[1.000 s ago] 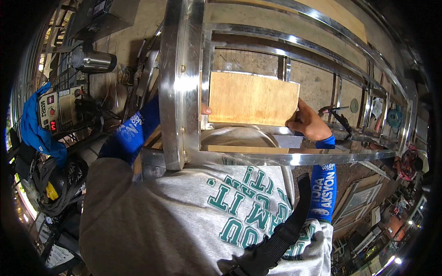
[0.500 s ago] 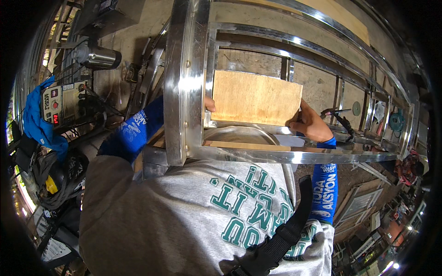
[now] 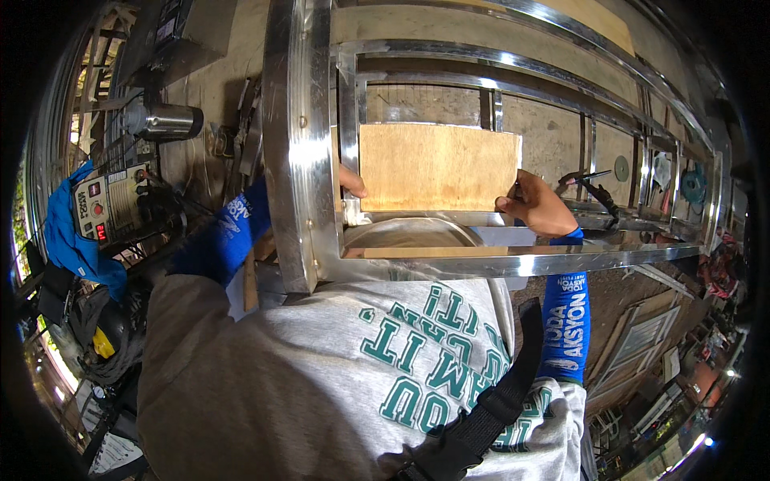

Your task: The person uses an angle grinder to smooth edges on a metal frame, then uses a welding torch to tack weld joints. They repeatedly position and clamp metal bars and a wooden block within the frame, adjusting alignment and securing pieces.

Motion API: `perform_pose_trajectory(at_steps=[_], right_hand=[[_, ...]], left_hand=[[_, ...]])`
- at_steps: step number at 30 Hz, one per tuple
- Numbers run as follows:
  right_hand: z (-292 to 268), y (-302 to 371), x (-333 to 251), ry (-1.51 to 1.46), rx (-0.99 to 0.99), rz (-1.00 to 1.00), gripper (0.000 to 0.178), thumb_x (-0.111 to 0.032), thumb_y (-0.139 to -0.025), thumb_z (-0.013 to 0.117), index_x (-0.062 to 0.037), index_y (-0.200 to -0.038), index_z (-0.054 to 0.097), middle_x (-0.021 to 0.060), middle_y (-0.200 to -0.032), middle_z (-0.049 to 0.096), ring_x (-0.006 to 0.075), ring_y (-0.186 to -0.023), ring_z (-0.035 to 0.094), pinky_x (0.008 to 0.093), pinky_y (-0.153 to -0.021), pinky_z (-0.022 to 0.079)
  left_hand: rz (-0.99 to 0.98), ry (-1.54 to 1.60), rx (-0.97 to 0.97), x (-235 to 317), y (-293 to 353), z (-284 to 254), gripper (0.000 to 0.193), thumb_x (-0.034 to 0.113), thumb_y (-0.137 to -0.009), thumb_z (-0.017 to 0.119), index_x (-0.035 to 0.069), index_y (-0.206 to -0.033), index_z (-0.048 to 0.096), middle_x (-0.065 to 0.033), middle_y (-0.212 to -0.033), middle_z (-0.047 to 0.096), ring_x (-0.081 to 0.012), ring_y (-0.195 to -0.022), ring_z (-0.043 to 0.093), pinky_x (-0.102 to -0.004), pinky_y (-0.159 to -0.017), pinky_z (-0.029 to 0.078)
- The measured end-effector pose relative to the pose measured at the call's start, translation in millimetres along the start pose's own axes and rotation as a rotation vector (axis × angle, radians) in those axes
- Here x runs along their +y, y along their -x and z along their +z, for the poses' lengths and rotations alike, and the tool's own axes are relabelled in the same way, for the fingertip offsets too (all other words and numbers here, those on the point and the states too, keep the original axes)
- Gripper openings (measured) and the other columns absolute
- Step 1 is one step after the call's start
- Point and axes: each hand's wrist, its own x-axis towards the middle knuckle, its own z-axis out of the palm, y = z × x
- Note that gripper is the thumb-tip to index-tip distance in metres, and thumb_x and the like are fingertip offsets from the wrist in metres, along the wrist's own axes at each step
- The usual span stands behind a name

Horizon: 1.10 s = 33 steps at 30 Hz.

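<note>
A rectangular plywood board (image 3: pixel 439 167) lies within a shiny metal frame (image 3: pixel 298 144), its long near edge along a horizontal bar. My right hand (image 3: pixel 542 207) grips the board's lower right edge, thumb on the near corner and fingers curled behind. At the lower left corner, the fingers of my left hand (image 3: pixel 352 181) close on the board's edge. Most of that hand is hidden behind the thick frame post. Both forearms wear blue sleeves and reach in around the frame.
A machine with knobs and a red display (image 3: pixel 100 210) stands at left, a blue cloth (image 3: pixel 68 232) draped over it. Near it are a steel tumbler (image 3: pixel 172 122) and dark cables. On the right are a torch-like tool (image 3: pixel 595 196), a grey disc (image 3: pixel 622 167) and a teal round object (image 3: pixel 693 186).
The frame and board appear shifted slightly left in view, and the board sits straighter, less tilted. More of my left hand's fingers shows past the post. My right hand keeps its grip.
</note>
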Motion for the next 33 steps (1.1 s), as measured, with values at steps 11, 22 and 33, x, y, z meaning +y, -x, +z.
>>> perform_pose_trajectory(at_steps=[11, 22, 33], right_hand=[[1.5, -1.1, 3.9, -0.041, -0.005, -0.016, 0.038, -0.002, -0.093, 0.071, 0.0071, -0.127, 0.055, 0.0079, -0.098, 0.065, 0.0138, -0.086, 0.058, 0.0296, -0.077, 0.050], [3.3, 3.0, -6.0, -0.007, -0.012, -0.022, 0.041, -0.006, -0.093, 0.074, 0.0079, -0.126, 0.055, 0.0076, -0.097, 0.064, 0.0136, -0.083, 0.055, 0.0290, -0.074, 0.048], [0.9, 2.9, -1.8, -0.002, -0.021, 0.011, 0.043, -0.007, -0.093, 0.073, 0.0088, -0.129, 0.055, 0.0141, -0.101, 0.067, 0.0182, -0.085, 0.061, 0.0330, -0.079, 0.051]], left_hand=[[-0.138, 0.073, -0.070, 50.5, 37.5, 1.4, 0.031, 0.036, -0.081, 0.084, 0.008, -0.086, 0.073, 0.0011, -0.062, 0.060, -0.0078, -0.052, 0.055, -0.0238, -0.048, 0.041], [0.111, -0.036, -0.045, 38.7, 36.1, -1.8, 0.029, 0.025, -0.085, 0.080, 0.003, -0.102, 0.070, -0.0059, -0.087, 0.062, -0.0120, -0.073, 0.060, -0.0276, -0.066, 0.048], [0.542, -0.160, 0.330, 46.1, 121.4, -39.4, 0.034, 0.013, -0.088, 0.076, -0.001, -0.118, 0.066, -0.0130, -0.113, 0.064, -0.0163, -0.094, 0.065, -0.0315, -0.085, 0.054]])
